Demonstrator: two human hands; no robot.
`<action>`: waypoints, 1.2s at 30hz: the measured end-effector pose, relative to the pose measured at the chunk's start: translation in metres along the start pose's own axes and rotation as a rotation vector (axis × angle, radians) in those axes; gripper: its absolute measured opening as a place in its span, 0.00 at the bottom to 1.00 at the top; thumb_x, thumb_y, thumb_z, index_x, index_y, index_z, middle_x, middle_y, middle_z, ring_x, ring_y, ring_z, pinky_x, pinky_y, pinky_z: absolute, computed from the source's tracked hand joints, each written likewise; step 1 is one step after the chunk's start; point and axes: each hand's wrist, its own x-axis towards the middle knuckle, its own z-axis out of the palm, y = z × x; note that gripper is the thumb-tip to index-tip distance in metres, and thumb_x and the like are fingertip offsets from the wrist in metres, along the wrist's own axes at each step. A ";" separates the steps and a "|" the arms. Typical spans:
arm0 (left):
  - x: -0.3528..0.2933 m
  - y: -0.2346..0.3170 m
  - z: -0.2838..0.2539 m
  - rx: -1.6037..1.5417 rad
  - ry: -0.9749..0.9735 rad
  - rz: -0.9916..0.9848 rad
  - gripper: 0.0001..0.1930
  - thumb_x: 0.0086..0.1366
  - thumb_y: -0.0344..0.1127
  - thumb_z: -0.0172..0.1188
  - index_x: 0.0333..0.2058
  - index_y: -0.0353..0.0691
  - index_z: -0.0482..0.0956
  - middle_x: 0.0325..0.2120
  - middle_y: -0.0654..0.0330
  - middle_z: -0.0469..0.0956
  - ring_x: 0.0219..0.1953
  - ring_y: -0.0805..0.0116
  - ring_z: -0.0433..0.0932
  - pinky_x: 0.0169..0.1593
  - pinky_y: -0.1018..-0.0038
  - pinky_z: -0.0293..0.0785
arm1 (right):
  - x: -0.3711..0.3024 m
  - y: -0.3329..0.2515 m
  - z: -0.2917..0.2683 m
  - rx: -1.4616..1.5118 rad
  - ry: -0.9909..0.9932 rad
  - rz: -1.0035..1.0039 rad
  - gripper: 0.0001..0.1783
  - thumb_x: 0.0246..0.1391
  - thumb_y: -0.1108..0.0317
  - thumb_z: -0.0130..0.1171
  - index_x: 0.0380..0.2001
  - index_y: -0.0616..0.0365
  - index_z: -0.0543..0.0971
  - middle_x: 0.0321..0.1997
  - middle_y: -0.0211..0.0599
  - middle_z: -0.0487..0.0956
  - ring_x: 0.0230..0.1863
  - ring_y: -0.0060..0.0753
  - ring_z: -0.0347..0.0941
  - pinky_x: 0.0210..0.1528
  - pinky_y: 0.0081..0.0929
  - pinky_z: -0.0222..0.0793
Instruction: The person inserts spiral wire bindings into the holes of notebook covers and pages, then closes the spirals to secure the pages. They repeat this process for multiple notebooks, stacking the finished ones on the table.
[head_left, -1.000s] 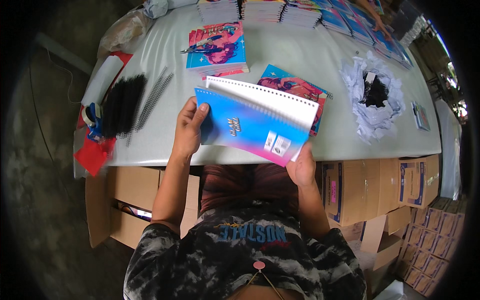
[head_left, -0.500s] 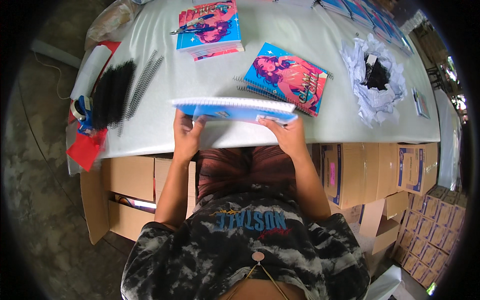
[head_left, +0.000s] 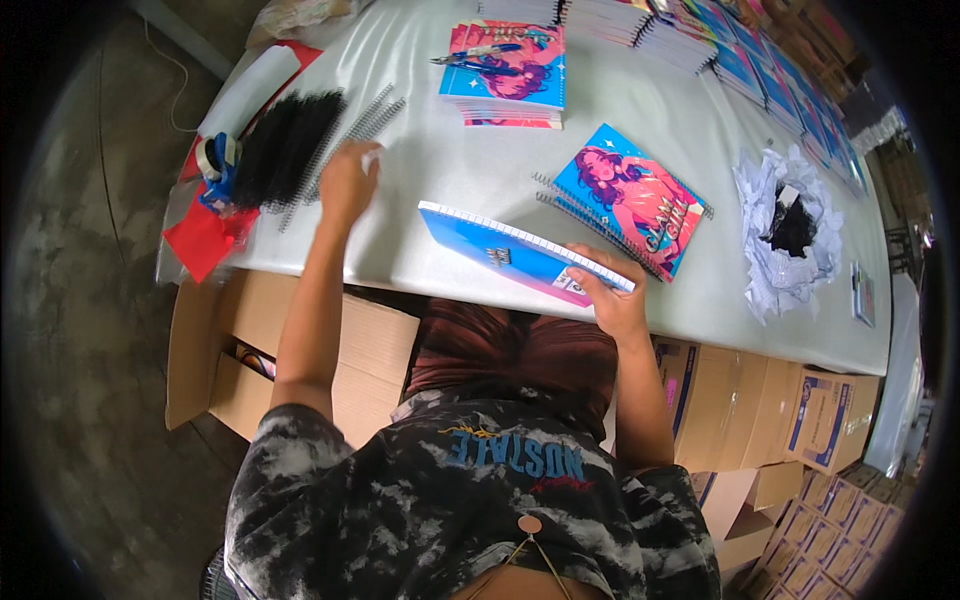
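Observation:
My right hand (head_left: 622, 300) grips one end of an uncoiled notebook (head_left: 500, 248), fingers behind and thumb on its blue back cover. The notebook is tilted at the table's near edge, its punched page edge facing up. My left hand (head_left: 347, 190) is empty, with thumb and forefinger apart, beside some loose grey spiral binding coils (head_left: 372, 120). A thick bundle of black coils (head_left: 290, 150) lies just left of them. To the right of the held notebook are illustrated notebooks (head_left: 632, 200) with coils along their edges.
Pliers (head_left: 478, 55) rest on a stack of illustrated covers (head_left: 505, 90) at the back. Crumpled white paper (head_left: 750, 230) holds black coils on the right. A blue tape dispenser (head_left: 218, 170) sits at left. Cardboard boxes (head_left: 740, 400) stand below the table (head_left: 440, 165); more notebooks (head_left: 735, 65) lie far right.
My left hand has let go of the notebook and moved left and up to the coils. The notebook, now in my right hand alone, has tilted. The whole view has shifted.

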 end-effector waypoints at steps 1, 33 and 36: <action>0.013 -0.012 -0.001 0.181 0.080 -0.091 0.12 0.59 0.42 0.53 0.36 0.41 0.76 0.36 0.54 0.76 0.40 0.52 0.74 0.42 0.59 0.68 | -0.001 0.000 0.001 0.000 -0.001 0.008 0.13 0.47 0.80 0.59 0.40 0.66 0.77 0.39 0.41 0.80 0.36 0.21 0.75 0.40 0.18 0.70; -0.012 0.079 -0.049 -0.841 -0.415 -0.041 0.21 0.66 0.50 0.45 0.29 0.34 0.71 0.19 0.66 0.64 0.24 0.77 0.60 0.32 0.80 0.61 | 0.006 0.006 0.000 -0.083 0.164 0.027 0.15 0.49 0.80 0.58 0.43 0.67 0.76 0.41 0.36 0.79 0.37 0.17 0.72 0.41 0.17 0.68; -0.009 0.080 -0.049 -0.852 -0.458 -0.116 0.23 0.66 0.52 0.45 0.25 0.35 0.71 0.17 0.67 0.63 0.22 0.78 0.59 0.28 0.81 0.59 | 0.004 0.006 0.001 -0.043 0.156 0.025 0.15 0.49 0.80 0.58 0.43 0.66 0.76 0.41 0.38 0.79 0.37 0.17 0.72 0.40 0.17 0.68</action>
